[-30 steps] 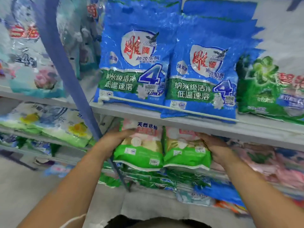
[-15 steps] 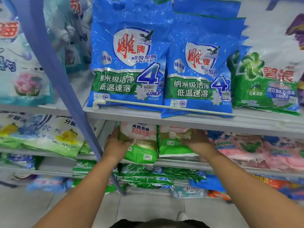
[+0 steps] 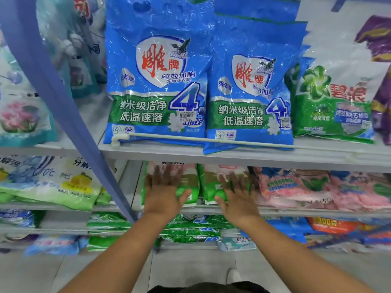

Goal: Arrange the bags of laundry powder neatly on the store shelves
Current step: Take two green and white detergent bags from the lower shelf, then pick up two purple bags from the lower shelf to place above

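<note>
Two green-and-pink bags of laundry powder are stood side by side on the middle shelf [image 3: 275, 211], under the upper shelf [image 3: 232, 154]. The left hand [image 3: 164, 193] is laid flat against the left green bag [image 3: 190, 187], its fingers [image 3: 167, 176] straight and spread apart, with the thumb angled out toward the right. The right hand [image 3: 236, 197] is pressed in the same way on the right green bag [image 3: 208, 185], fingers [image 3: 237, 182] straight and apart, thumb pointed toward the left. Nothing is gripped by either hand; only flat contact is shown, and the fingertips are blurred.

Between the two thumbs, the touching lower edges of both bags can be seen. Just right of the right-hand fingers, pink bags [image 3: 296, 187] are piled on the same shelf. Left of the left-hand fingers, past a slanted blue post [image 3: 63, 106], pale green and white bags [image 3: 53, 182] are laid.

Above the fingers, two large blue bags [image 3: 158, 81] are stood upright behind a thin white rail [image 3: 211, 140], the right one [image 3: 251, 92] hanging slightly over the shelf edge. Beside it, a green bag [image 3: 330, 106] is placed. Below the wrists, flat green packets [image 3: 190, 229] are stacked on a lower shelf.
</note>
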